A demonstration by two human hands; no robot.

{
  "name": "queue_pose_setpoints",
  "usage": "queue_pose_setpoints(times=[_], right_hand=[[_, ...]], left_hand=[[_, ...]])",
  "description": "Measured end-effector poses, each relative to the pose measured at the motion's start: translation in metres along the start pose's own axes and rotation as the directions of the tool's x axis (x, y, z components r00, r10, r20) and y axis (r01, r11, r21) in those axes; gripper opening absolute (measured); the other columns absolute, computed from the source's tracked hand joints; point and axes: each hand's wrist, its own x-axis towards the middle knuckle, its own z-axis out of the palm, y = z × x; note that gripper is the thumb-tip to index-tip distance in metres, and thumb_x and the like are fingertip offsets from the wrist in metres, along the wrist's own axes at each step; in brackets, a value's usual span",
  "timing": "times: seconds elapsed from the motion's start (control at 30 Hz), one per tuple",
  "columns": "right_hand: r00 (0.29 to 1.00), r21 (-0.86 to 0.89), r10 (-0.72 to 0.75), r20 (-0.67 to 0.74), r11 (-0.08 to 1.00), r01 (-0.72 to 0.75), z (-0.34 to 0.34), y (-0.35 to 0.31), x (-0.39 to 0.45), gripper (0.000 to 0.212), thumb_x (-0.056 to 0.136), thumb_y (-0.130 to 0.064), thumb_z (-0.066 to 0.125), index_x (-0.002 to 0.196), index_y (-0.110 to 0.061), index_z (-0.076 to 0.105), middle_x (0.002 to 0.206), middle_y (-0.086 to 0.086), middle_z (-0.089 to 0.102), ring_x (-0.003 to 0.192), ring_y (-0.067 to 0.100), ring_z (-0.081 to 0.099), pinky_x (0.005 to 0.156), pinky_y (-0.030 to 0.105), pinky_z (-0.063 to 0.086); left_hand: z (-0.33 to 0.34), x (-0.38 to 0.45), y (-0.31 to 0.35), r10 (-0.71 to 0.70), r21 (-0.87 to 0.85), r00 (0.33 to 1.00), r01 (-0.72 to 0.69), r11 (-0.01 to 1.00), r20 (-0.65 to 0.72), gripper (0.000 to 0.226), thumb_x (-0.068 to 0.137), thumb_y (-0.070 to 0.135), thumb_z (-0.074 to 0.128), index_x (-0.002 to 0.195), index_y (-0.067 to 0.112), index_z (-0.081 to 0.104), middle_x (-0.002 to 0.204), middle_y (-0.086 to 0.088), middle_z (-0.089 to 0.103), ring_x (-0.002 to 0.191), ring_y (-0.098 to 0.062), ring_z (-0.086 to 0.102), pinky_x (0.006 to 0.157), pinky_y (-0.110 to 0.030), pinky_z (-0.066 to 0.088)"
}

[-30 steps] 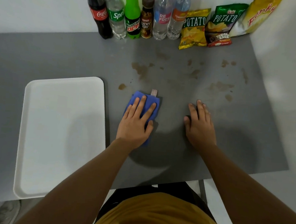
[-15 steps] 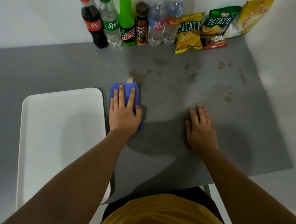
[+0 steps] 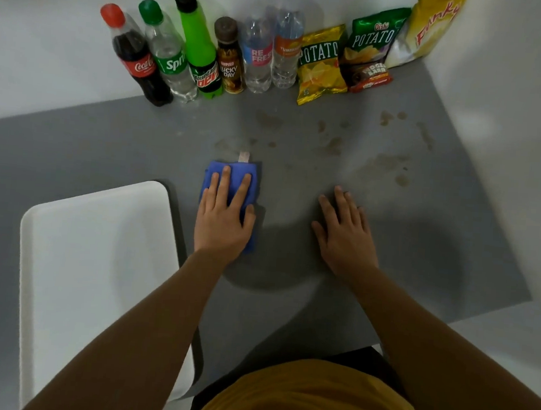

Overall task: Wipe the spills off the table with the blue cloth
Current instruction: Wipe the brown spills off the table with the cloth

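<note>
A folded blue cloth with a pale tag at its far edge lies on the grey table. My left hand presses flat on the cloth, fingers spread over it. My right hand rests flat on the bare table to the right, holding nothing. Brown spills dot the table beyond and to the right of both hands, with a faint smear just past the cloth.
A white tray lies at the left, close beside my left arm. Several drink bottles and snack bags stand along the back wall. A white wall borders the table's right side.
My left hand slid the cloth left and away over the small spill near the tray, then back a little to the right. The right hand stayed in place.
</note>
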Motion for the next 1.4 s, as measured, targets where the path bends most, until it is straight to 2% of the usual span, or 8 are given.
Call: queue_pose_setpoints(times=[0.3,0.53,0.63,0.77,0.9,1.07,1.27,1.4], right_hand=[[1.0,0.012,0.014,-0.003,1.0,-0.014,0.005,-0.001,0.0,0.06,0.108,-0.049,0.029,0.162,-0.026,0.02,0.172,0.004,0.004,0.158,0.025,0.002,0.128,0.044,0.006],[0.999,-0.013,0.007,-0.031,1.0,-0.007,0.009,0.002,0.001,0.061,0.107,-0.05,0.03,0.161,-0.023,0.023,0.171,0.007,0.008,0.158,0.027,0.007,0.126,0.045,0.01],[0.999,-0.011,0.0,-0.044,1.0,-0.001,0.01,0.003,0.001,0.061,0.106,-0.049,0.033,0.16,-0.022,0.026,0.171,0.008,0.011,0.157,0.028,0.01,0.126,0.047,0.013],[0.997,-0.003,-0.012,-0.073,1.0,0.011,0.011,0.002,0.0,0.06,0.106,-0.047,0.038,0.159,-0.021,0.031,0.17,0.01,0.016,0.156,0.03,0.015,0.126,0.049,0.017],[0.995,-0.01,-0.018,-0.096,1.0,0.017,0.011,0.003,0.0,0.059,0.106,-0.046,0.041,0.159,-0.02,0.033,0.169,0.011,0.018,0.156,0.03,0.016,0.125,0.049,0.019],[0.994,-0.015,-0.023,-0.104,1.0,0.022,0.011,0.004,0.0,0.058,0.107,-0.046,0.04,0.159,-0.02,0.033,0.169,0.011,0.018,0.156,0.03,0.016,0.125,0.049,0.02],[0.991,0.003,-0.026,-0.133,1.0,0.026,0.013,0.005,-0.001,0.059,0.105,-0.048,0.037,0.158,-0.02,0.034,0.169,0.01,0.019,0.156,0.029,0.017,0.125,0.048,0.019],[0.99,-0.015,-0.044,-0.136,0.999,0.042,0.014,0.007,0.0,0.06,0.106,-0.047,0.038,0.158,-0.02,0.034,0.169,0.011,0.019,0.156,0.03,0.018,0.124,0.049,0.022]], left_hand=[[-0.009,0.028,-0.016,-0.131,0.001,0.989,0.132,0.991,-0.072,0.062,0.104,0.047,0.036,0.161,0.035,0.016,0.17,-0.008,0.008,0.156,-0.033,0.006,0.126,-0.048,0.01],[-0.017,0.103,-0.022,-0.141,0.043,0.99,0.141,0.989,-0.001,0.064,0.102,0.05,0.025,0.161,0.038,0.004,0.171,-0.005,-0.003,0.157,-0.03,-0.003,0.127,-0.047,0.002],[-0.012,0.109,-0.004,-0.09,0.044,0.996,0.089,0.995,0.021,0.065,0.102,0.049,0.025,0.161,0.038,0.001,0.171,-0.006,-0.005,0.157,-0.031,-0.004,0.127,-0.047,0.001],[-0.006,0.09,0.018,0.085,0.074,0.994,-0.089,0.993,0.062,0.064,0.102,0.05,0.025,0.162,0.036,0.005,0.171,-0.008,0.001,0.157,-0.031,0.0,0.127,-0.048,0.007],[-0.004,0.059,0.008,0.184,0.039,0.983,-0.185,0.982,0.025,0.062,0.103,0.049,0.03,0.161,0.036,0.012,0.171,-0.003,0.007,0.157,-0.027,0.004,0.127,-0.046,0.009],[-0.008,0.054,-0.009,-0.017,0.008,0.998,0.018,1.0,-0.055,0.062,0.104,0.045,0.038,0.161,0.038,0.014,0.17,-0.005,0.009,0.157,-0.03,0.006,0.126,-0.047,0.01],[-0.018,0.092,-0.023,-0.229,-0.013,0.971,0.229,0.973,-0.069,0.063,0.103,0.046,0.033,0.162,0.036,0.011,0.171,-0.007,0.002,0.157,-0.031,0.0,0.127,-0.047,0.003],[-0.025,0.127,-0.029,-0.266,0.013,0.963,0.267,0.964,-0.04,0.065,0.102,0.047,0.03,0.162,0.036,0.008,0.171,-0.008,0.0,0.157,-0.032,-0.001,0.127,-0.048,0.002]])
